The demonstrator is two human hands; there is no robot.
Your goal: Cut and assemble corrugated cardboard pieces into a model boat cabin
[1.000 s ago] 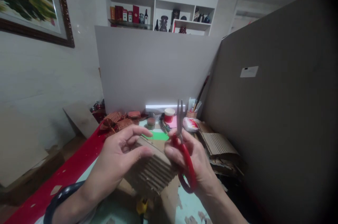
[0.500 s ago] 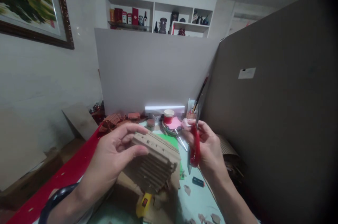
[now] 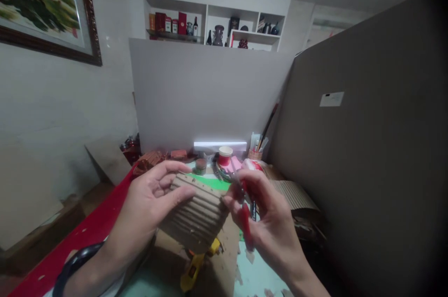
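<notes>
My left hand (image 3: 149, 203) is closed on a piece of corrugated cardboard (image 3: 198, 215), thumb on the ribbed face and fingers behind its upper edge. The ribs face me and the piece is tilted. My right hand (image 3: 268, 215) is closed around red-handled scissors (image 3: 247, 229), their grey blades pointing up and away. The thumb and fingertips of that hand are at the cardboard's right edge; I cannot tell whether they pinch it. Below the cardboard lies a yellow tool (image 3: 192, 272), partly hidden by it.
Behind my hands stand a red and white cup (image 3: 225, 156), a small round jar (image 3: 200, 166) and a holder with brushes (image 3: 256, 153). More corrugated cardboard (image 3: 296, 195) lies at right. Grey panels (image 3: 210, 91) enclose the back and right. Torn scraps (image 3: 249, 257) lie on the table.
My right hand has moved left with the scissors, up to the cardboard's right edge. The cardboard has turned so that its ribbed face shows more.
</notes>
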